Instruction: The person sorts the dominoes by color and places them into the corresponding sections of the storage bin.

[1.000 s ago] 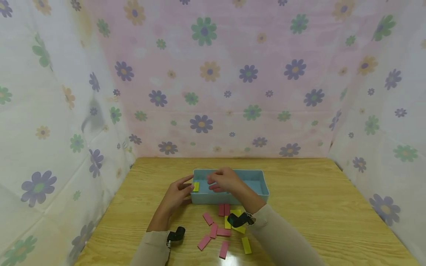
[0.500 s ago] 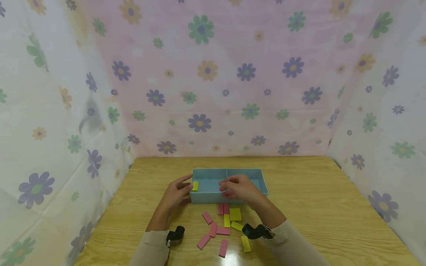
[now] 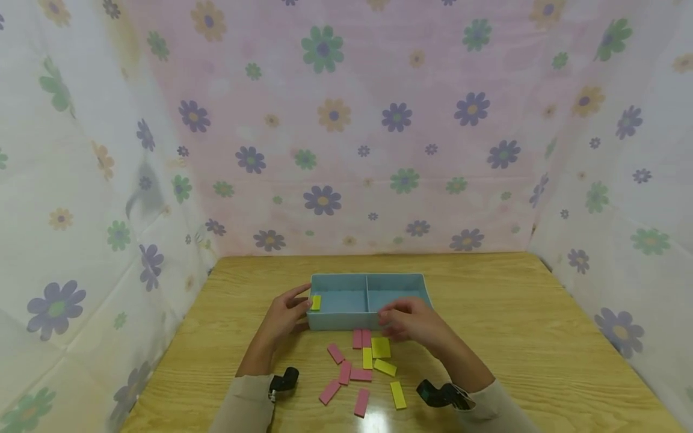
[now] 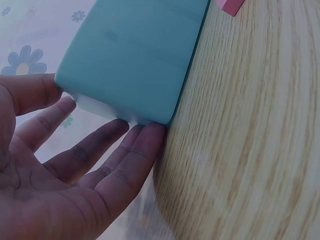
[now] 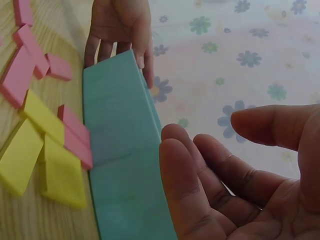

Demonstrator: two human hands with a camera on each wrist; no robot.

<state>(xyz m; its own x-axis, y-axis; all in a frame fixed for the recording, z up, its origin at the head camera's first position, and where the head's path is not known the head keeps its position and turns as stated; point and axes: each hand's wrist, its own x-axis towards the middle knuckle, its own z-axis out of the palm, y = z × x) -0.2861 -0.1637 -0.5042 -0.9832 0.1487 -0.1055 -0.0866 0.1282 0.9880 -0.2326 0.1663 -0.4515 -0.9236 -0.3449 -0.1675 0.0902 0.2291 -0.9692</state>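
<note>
A light blue two-compartment box (image 3: 338,321) stands on the table. My left hand (image 3: 283,314) touches its left end; in the left wrist view the extended fingertips (image 4: 152,135) rest against the end wall and the thumb lies at the rim corner. One yellow block (image 3: 316,302) is inside the left compartment, at its left end. My right hand (image 3: 407,322) hovers over the front wall of the right compartment, holding nothing; thumb and fingers stand apart in the right wrist view. In front of the box lie several pink blocks (image 3: 329,391) and several yellow blocks (image 3: 397,395).
The wood-grain table (image 3: 487,313) runs back to a flowered cloth (image 3: 368,132), which also hangs along both sides. Two pink blocks (image 5: 75,135) lie close against the front wall of the box, with yellow blocks (image 5: 62,172) beside them.
My right hand has moved from over the left compartment rightward and toward me, out past the divider to the front wall. My left hand stays at the box's left end.
</note>
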